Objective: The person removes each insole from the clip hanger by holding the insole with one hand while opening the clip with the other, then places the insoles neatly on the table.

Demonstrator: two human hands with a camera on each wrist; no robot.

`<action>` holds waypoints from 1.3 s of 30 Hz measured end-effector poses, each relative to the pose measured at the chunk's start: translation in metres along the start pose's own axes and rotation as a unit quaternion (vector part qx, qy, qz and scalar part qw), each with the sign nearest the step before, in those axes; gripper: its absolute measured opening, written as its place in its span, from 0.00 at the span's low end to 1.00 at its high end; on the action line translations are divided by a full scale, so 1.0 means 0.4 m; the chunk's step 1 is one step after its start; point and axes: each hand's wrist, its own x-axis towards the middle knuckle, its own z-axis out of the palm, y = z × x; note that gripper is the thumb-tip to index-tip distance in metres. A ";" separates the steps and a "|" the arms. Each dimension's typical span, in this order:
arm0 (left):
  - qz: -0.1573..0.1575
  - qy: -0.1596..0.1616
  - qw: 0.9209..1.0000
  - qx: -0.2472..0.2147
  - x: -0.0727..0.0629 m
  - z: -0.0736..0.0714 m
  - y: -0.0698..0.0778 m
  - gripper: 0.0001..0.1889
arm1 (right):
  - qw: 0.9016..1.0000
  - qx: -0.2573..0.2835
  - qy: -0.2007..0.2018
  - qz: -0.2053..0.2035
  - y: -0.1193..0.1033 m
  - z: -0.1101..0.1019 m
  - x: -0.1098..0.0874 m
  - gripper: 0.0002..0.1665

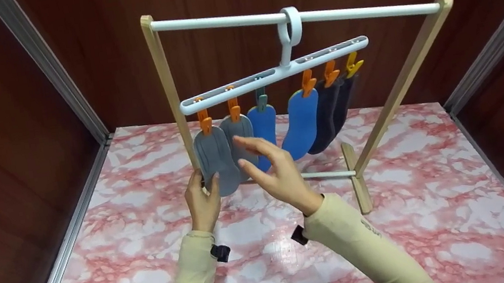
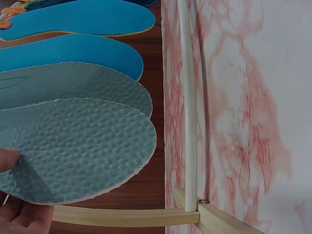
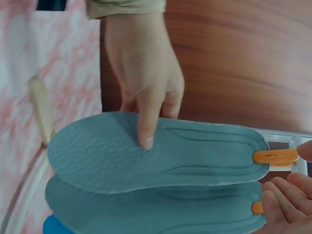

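My left hand (image 1: 203, 202) pinches the outermost grey insole (image 1: 215, 154) by its left edge, thumb on the front face and fingers behind. An orange clip (image 1: 205, 123) holds that insole's top end under the white hanger (image 1: 244, 88). Beside it hangs a second grey insole (image 1: 238, 126) from another orange clip (image 1: 234, 109). My right hand (image 1: 282, 179) is just right of the grey pair, thumb and fingers spread with nothing between them. In the right wrist view, the right hand's fingers (image 3: 280, 202) are near the clipped end of the insoles.
Two blue insoles (image 1: 301, 121) and a dark pair (image 1: 335, 111) hang farther right on clips. The hanger hooks over the white bar (image 1: 362, 12) of a wooden-legged rack (image 1: 403, 84). Below lies a pink marbled surface (image 1: 128, 280), with dark wooden panels (image 1: 85, 61) around it.
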 end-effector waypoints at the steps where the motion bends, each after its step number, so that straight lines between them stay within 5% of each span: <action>1: -0.002 -0.001 1.000 0.000 -0.001 0.000 0.000 0.08 | 1.000 0.008 -0.001 0.003 -0.002 0.003 0.006 0.25; 9: -0.024 -0.020 0.999 0.011 -0.003 -0.005 0.008 0.09 | 1.000 0.026 -0.001 0.003 -0.005 0.027 0.040 0.26; 19: -0.013 -0.020 1.000 0.018 -0.009 -0.006 0.004 0.06 | 0.999 0.047 0.012 0.003 -0.005 0.039 0.068 0.27; 25: -0.011 -0.025 0.999 0.023 -0.012 -0.013 0.007 0.06 | 0.998 0.048 -0.027 -0.009 -0.011 0.045 0.088 0.33; 39: -0.019 -0.040 0.999 0.017 -0.021 -0.028 0.008 0.10 | 0.995 0.078 -0.031 0.054 -0.015 0.063 0.127 0.32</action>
